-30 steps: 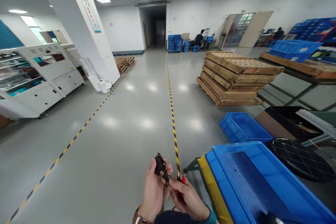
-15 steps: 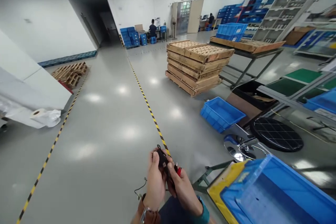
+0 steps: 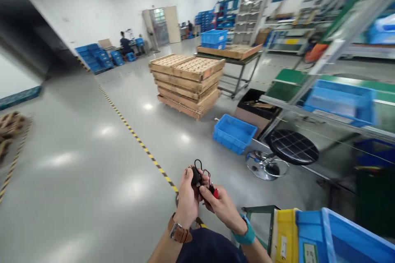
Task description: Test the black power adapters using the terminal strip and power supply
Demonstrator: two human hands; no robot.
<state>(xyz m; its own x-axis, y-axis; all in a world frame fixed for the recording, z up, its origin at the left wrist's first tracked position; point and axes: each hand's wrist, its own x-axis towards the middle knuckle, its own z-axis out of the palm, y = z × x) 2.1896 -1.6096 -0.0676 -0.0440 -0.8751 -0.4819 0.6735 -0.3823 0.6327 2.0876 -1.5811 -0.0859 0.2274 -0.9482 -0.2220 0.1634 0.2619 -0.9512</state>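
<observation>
In the lower middle of the head view, my left hand (image 3: 187, 195) is closed round a small black box-shaped device (image 3: 195, 176). A thin cable (image 3: 198, 162) loops up from it. Close beside it, my right hand (image 3: 224, 210) is closed, thumb and fingers pinching red and black clip-like ends (image 3: 215, 192) joined to thin wires. The two hands nearly touch. My fingers cover part of the device and of the clips, so their exact kind is unclear.
Blue and yellow bins (image 3: 285, 234) stand at the lower right. Ahead on the right are a round black stool (image 3: 292, 146), a blue crate (image 3: 234, 131) on the floor and stacked wooden pallets (image 3: 188, 84). Yellow-black tape (image 3: 138, 139) crosses the floor. A person (image 3: 125, 44) sits far back.
My view has swung to the right, so the pallets and stool appear further left. Both hands keep their hold; a wire loop and the red clip show more clearly.
</observation>
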